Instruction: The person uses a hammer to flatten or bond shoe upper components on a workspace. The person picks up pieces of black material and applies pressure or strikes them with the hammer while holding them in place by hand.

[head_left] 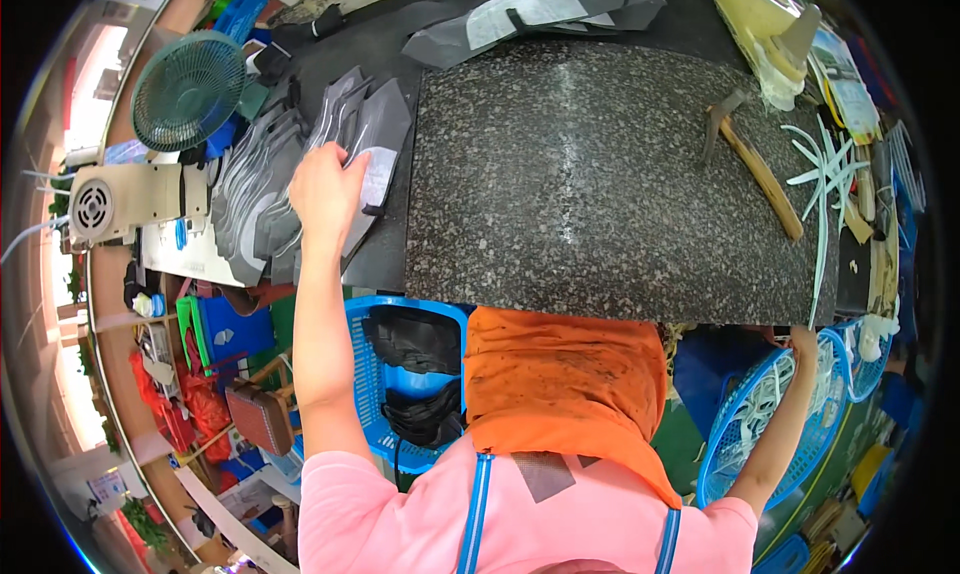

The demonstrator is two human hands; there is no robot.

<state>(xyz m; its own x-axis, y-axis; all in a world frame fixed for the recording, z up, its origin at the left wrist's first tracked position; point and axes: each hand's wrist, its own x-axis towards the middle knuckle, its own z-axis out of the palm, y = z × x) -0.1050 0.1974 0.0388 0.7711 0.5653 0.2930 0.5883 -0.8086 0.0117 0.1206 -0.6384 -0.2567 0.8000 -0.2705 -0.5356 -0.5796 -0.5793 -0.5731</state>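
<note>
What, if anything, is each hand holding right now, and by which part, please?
The left hand rests on top of the stack of grey cut pieces, with no clear grasp. The right hand reaches the blue basket's rim; any hold cannot be told.

A white rectangular label [377, 177] sits on the top grey fabric piece of the stack at the table's left edge, just beside the left hand [325, 189]. At the table's far right edge lie flat printed paper packets [848, 82] in white, green and yellow. No screens or signs can be made out.
</note>
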